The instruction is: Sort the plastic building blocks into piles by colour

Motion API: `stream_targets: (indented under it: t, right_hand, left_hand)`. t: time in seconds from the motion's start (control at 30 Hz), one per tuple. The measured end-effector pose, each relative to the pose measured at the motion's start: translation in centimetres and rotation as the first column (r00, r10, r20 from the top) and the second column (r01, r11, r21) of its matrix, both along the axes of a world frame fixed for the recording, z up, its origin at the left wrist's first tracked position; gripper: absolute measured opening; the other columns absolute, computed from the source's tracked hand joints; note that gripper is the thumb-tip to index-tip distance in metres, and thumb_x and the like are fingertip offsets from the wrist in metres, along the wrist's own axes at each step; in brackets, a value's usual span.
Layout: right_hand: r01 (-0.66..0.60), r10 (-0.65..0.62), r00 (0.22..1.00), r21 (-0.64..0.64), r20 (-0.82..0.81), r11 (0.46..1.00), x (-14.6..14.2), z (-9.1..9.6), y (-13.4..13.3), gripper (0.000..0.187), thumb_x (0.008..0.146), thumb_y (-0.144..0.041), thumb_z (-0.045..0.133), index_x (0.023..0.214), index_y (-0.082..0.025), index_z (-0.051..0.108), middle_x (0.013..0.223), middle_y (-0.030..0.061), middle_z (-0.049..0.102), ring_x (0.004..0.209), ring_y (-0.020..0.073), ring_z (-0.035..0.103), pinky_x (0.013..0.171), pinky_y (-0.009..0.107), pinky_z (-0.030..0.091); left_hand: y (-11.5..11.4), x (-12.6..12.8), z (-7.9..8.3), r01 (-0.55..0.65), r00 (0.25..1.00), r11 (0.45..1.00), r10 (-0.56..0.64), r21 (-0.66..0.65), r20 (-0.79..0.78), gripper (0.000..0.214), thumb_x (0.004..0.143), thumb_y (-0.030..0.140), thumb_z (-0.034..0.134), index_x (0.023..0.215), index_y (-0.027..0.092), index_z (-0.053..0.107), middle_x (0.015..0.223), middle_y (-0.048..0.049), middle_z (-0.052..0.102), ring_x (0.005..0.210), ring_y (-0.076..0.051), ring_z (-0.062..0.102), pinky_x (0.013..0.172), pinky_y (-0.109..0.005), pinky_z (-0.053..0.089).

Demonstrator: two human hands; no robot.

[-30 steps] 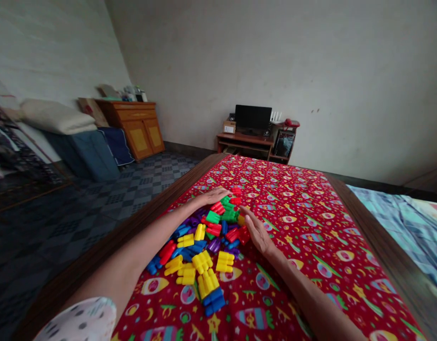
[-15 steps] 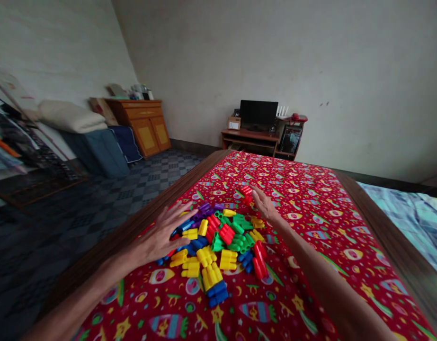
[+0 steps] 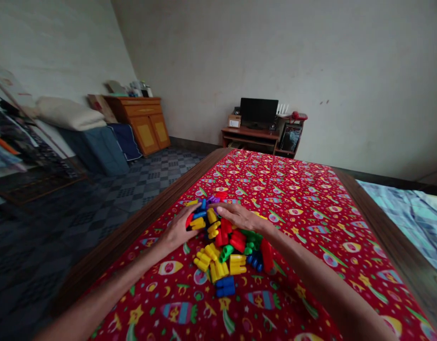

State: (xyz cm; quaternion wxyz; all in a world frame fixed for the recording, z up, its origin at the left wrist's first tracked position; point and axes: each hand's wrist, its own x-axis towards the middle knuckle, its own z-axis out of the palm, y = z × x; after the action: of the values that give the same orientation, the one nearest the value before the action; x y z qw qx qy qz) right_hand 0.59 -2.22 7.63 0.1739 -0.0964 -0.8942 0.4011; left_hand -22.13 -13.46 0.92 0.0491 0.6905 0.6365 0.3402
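Note:
A heap of bullet-shaped plastic building blocks in several colours lies on a red patterned cloth [image 3: 296, 189]. My left hand [image 3: 177, 230] cups the heap's left side, fingers apart, near a yellow block [image 3: 197, 223]. Over the far middle of the heap my right hand [image 3: 237, 216] stretches its fingers leftward, hiding some blocks beneath. Red blocks [image 3: 237, 240], a green block [image 3: 226, 253] and purple blocks [image 3: 213, 201] lie around it. Closest to me are yellow blocks [image 3: 218, 270] and a blue block [image 3: 225, 287]. Neither hand has visibly closed on a block.
The cloth covers a wooden-edged table [image 3: 200, 173]. Beyond stands a desk [image 3: 250, 135] with a black monitor [image 3: 259, 112] and a red telephone [image 3: 299, 115]. A wooden cabinet [image 3: 147, 121] is at the back left. Checked blue fabric [image 3: 406, 213] lies at the right.
My right hand has moved left and nearer, over the heap. My left hand has swept slightly right against its edge. The blocks on the left are pushed closer together.

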Motion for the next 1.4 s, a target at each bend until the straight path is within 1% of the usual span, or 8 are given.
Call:
stream_targets:
  t: [0.13, 0.23, 0.4, 0.57, 0.8, 0.9, 1.1, 1.4]
  right_hand:
    - [-0.040, 0.038, 0.999, 0.179, 0.014, 0.983, 3.8, 1.1, -3.2, 0.056, 0.093, -0.051, 0.046, 0.140, -0.022, 0.045, 0.141, 0.0109, 0.050, 0.128, 0.0265, 0.049, 0.103, 0.041, 0.042]
    - [-0.084, 0.013, 0.988, 0.464, 0.155, 0.882, 6.3, -0.5, -5.3, 0.061, 0.085, -0.048, 0.061, 0.141, -0.027, 0.045, 0.152, 0.0131, 0.033, 0.138, 0.0324, 0.032, 0.110, 0.052, 0.031]
    - [0.088, -0.198, 0.972, 0.593, 0.123, 0.800, 10.7, -2.0, -6.5, 0.041, 0.090, -0.032, 0.057, 0.131, -0.029, 0.056, 0.149, 0.0109, 0.040, 0.140, 0.0316, 0.030, 0.108, 0.055, 0.034]
    - [0.463, -0.458, 0.886, 0.208, -0.072, 0.862, 15.1, -1.3, -4.3, 0.038, 0.093, -0.042, 0.049, 0.121, -0.022, 0.064, 0.123, 0.0102, 0.065, 0.110, 0.0275, 0.063, 0.088, 0.040, 0.053]
    - [0.780, -0.873, 0.448, -0.393, -0.194, 0.487, 17.1, -6.8, 2.2, 0.057, 0.076, -0.068, 0.054, 0.085, -0.015, 0.071, 0.078, 0.0088, 0.074, 0.072, 0.0232, 0.068, 0.065, 0.033, 0.055]
    - [0.739, -0.912, 0.379, -0.541, -0.157, 0.401, 17.5, -8.0, 3.1, 0.060, 0.068, -0.073, 0.059, 0.081, -0.015, 0.068, 0.072, 0.0085, 0.072, 0.065, 0.0209, 0.067, 0.058, 0.030, 0.053]
    - [0.675, -0.915, 0.371, -0.632, -0.158, 0.382, 17.2, -7.4, 2.5, 0.056, 0.064, -0.070, 0.064, 0.079, -0.016, 0.067, 0.069, 0.0067, 0.071, 0.060, 0.0179, 0.065, 0.055, 0.027, 0.052]
    - [0.630, -0.948, 0.261, -0.712, -0.180, 0.309, 17.5, -7.5, 2.5, 0.053, 0.069, -0.065, 0.063, 0.086, -0.016, 0.068, 0.073, 0.0057, 0.072, 0.057, 0.0144, 0.063, 0.047, 0.022, 0.046]
  left_hand:
    - [3.1, 1.0, 1.2, 0.022, 0.983, 1.000, -0.024, 0.014, 0.183, 0.060, 0.080, 0.034, 0.055, 0.137, 0.019, 0.045, 0.132, -0.0101, 0.058, 0.125, -0.027, 0.051, 0.107, -0.044, 0.040]
    - [4.1, 3.7, 1.7, 0.149, 0.973, 0.989, -0.151, 0.025, 0.177, 0.058, 0.085, 0.037, 0.051, 0.139, 0.018, 0.042, 0.134, -0.0111, 0.056, 0.128, -0.027, 0.048, 0.109, -0.044, 0.038]
    - [4.1, 6.8, 3.0, 0.377, 0.921, 0.926, -0.374, -0.004, 0.108, 0.053, 0.094, 0.041, 0.042, 0.143, 0.021, 0.037, 0.145, -0.0094, 0.047, 0.133, -0.024, 0.044, 0.111, -0.039, 0.036]
    - [5.8, 2.5, 3.0, 0.058, 0.984, 0.998, -0.063, 0.031, 0.168, 0.056, 0.097, 0.050, 0.025, 0.137, 0.015, 0.043, 0.135, -0.0081, 0.057, 0.133, -0.023, 0.042, 0.115, -0.041, 0.030]
    - [8.8, -0.1, 0.8, 0.029, 0.980, 0.996, -0.012, -0.081, 0.201, 0.060, 0.092, 0.053, 0.020, 0.128, 0.020, 0.055, 0.126, -0.0111, 0.064, 0.134, -0.030, 0.043, 0.113, -0.049, 0.028]
    - [10.7, 2.0, 1.2, 0.123, 0.970, 0.980, -0.085, -0.157, 0.229, 0.065, 0.090, 0.059, 0.019, 0.128, 0.022, 0.057, 0.130, -0.0099, 0.062, 0.135, -0.030, 0.040, 0.112, -0.048, 0.031]
    - [13.1, 9.2, 2.7, 0.350, 0.926, 0.917, -0.308, -0.193, 0.217, 0.062, 0.091, 0.056, 0.026, 0.127, 0.017, 0.058, 0.139, -0.0078, 0.054, 0.131, -0.025, 0.046, 0.112, -0.041, 0.033]
    - [11.6, 19.1, 5.6, 0.687, 0.726, 0.711, -0.661, -0.152, 0.189, 0.050, 0.096, 0.044, 0.032, 0.131, 0.018, 0.056, 0.138, -0.0072, 0.056, 0.128, -0.022, 0.050, 0.109, -0.034, 0.037]
